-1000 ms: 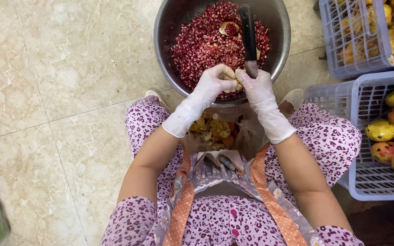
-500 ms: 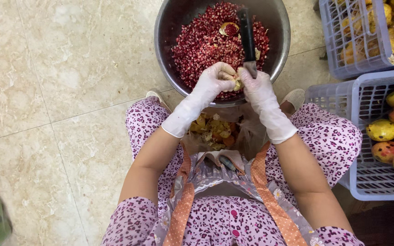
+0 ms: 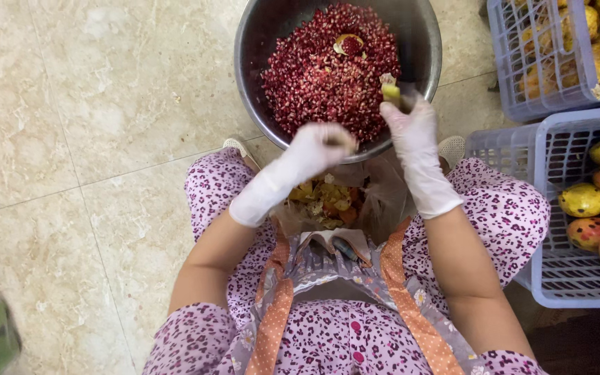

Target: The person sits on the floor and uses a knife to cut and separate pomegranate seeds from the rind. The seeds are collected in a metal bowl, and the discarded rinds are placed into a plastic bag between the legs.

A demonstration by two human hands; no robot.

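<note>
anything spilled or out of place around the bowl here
No seeds have spilled onto the floor. The one odd bit is a pale scrap of peel lying on the red seeds in the metal bowl. The right hand holds a yellowish rind piece; the left hand is blurred.

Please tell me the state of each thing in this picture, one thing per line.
Round steel bowl: heaped with red pomegranate seeds.
White-gloved left hand: blurred, closed, at the bowl's rim.
White-gloved right hand: pinching a yellowish peel piece.
Clear plastic bag: open, holding peel scraps.
Lavender plastic baskets: holding whole pomegranates.
</note>
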